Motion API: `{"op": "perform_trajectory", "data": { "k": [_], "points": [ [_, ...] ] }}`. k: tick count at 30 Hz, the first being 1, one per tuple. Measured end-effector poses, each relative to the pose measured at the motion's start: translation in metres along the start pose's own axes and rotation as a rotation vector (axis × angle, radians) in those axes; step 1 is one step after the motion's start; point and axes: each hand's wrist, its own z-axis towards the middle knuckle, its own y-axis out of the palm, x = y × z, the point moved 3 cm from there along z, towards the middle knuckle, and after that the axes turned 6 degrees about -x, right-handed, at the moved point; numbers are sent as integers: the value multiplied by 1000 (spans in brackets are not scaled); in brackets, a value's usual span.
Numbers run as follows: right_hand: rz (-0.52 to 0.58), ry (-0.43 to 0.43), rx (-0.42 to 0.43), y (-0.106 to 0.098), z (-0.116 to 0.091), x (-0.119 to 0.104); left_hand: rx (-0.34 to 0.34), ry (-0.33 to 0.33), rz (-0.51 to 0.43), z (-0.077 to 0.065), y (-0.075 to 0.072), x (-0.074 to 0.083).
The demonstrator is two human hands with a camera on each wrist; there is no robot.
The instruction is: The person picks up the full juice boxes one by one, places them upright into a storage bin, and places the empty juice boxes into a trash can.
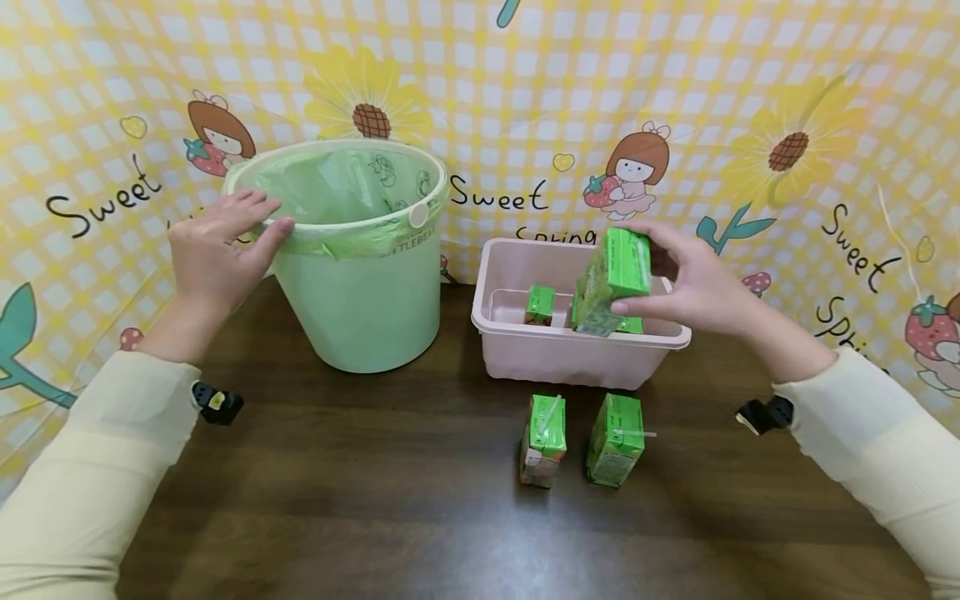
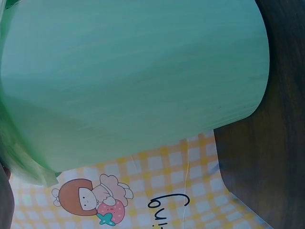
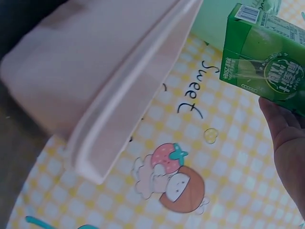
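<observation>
My right hand (image 1: 697, 283) grips a green juice box (image 1: 615, 279) between thumb and fingers, tilted over the front of a pink plastic bin (image 1: 555, 358). In the right wrist view the juice box (image 3: 262, 57) shows pale green fruit and white lettering, with the thumb or a finger under its lower edge. My left hand (image 1: 225, 242) rests on the left rim of a pale green bucket (image 1: 367, 308), fingers over the edge. A thin green liner bag (image 1: 337, 187) covers the bucket's inside and folds over its rim.
Two green juice boxes with straws, a left one (image 1: 543, 442) and a right one (image 1: 615, 442), stand on the dark wooden table (image 1: 360, 492) before the pink bin. Smaller-looking green boxes (image 1: 540, 304) sit inside it. A checked cloth (image 1: 495, 100) hangs behind.
</observation>
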Motion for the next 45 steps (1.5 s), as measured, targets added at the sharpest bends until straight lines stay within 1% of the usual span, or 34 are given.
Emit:
{"op": "perform_trajectory", "data": {
  "k": [5,11,13,21,23,29,33,38,45],
  "points": [
    [44,16,-2,1,30,-7,5,7,5,0,-1,-1],
    [69,-12,10,4,67,-19,-5,12,12,0,-1,0],
    [71,-9,10,5,80,-23,-8,9,15,0,-1,0],
    [113,-51,26,13,133,-44,-11,1,17,0,-2,0],
    [115,-65,38,16,144,-52,-11,3,20,0,-2,-1],
    [139,-115,81,30,169,-89,-1,21,27,1,0,-1],
    [171,-133,93,41,185,-98,9,25,7,1,-1,0],
    [187,-88,72,58,202,-97,10,21,-3,3,1,4],
    [194,11,20,82,228,-72,-4,23,-5,3,4,8]
  ]
}}
